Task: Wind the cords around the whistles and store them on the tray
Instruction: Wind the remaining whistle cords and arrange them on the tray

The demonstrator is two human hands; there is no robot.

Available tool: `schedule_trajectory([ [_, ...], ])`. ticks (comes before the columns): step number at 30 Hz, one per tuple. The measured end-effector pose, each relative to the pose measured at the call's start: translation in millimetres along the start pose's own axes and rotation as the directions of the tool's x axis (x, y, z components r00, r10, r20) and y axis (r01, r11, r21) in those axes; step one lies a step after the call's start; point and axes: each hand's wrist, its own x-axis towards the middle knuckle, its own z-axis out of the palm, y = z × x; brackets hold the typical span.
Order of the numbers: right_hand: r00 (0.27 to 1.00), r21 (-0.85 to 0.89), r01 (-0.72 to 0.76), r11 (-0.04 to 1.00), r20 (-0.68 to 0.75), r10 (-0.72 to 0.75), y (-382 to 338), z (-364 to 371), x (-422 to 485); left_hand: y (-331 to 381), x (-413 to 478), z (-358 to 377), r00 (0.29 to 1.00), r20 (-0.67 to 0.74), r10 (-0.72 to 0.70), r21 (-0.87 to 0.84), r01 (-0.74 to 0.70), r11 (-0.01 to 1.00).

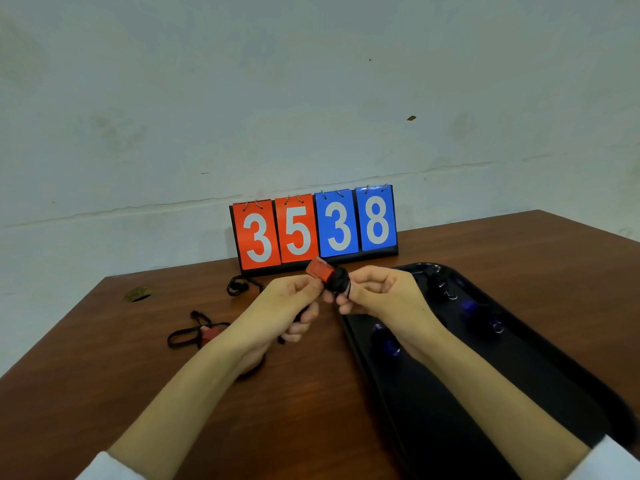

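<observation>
Fingers (302, 285) of the left hand (284, 306) pinch the red whistle (319, 270); the right hand (377, 292) pinches its black cord (337, 281).
Winding looks nearly finished, above the table beside the tray (519, 351); next, likely tuck the end and set it down there.

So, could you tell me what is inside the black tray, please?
The tray holds a near blue whistle, a far blue whistle and a dark bundle; the right forearm hides part.

Pinch grips: left hand (287, 304), right hand (381, 294).
</observation>
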Motion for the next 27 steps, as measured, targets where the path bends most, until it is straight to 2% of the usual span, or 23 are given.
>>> schedule_trajectory([
  [3,0.996,-0.024,0.007,1.000,-0.091,-0.009,1,-1,1,-5,2,6,0.998,-0.040,0.054,0.173,-0.046,0.984],
  [7,0.980,-0.130,0.011,0.991,-0.197,-0.036,4,1,1,-9,3,13,0.990,-0.078,0.114,0.421,-0.071,0.904],
  [10,0.954,-0.275,-0.015,0.961,-0.293,-0.069,9,0,3,-9,2,13,0.976,-0.140,0.166,0.562,-0.060,0.825],
  [13,0.947,-0.429,-0.019,0.903,-0.298,-0.122,14,1,2,-5,2,12,0.953,-0.206,0.222,0.669,-0.029,0.743],
  [15,0.943,-0.521,0.004,0.854,-0.281,-0.176,16,2,1,-3,1,13,0.942,-0.221,0.251,0.686,-0.033,0.727],
  [18,0.932,-0.621,0.044,0.783,-0.257,-0.256,17,3,0,-2,-2,14,0.923,-0.253,0.289,0.641,-0.065,0.765],
  [22,0.917,-0.699,0.098,0.709,-0.214,-0.338,19,4,-2,-1,-4,16,0.877,-0.311,0.367,0.574,-0.135,0.808],
  [27,0.912,-0.742,0.135,0.656,-0.166,-0.376,19,8,-5,-1,-2,17,0.859,-0.353,0.371,0.483,-0.172,0.858],
])
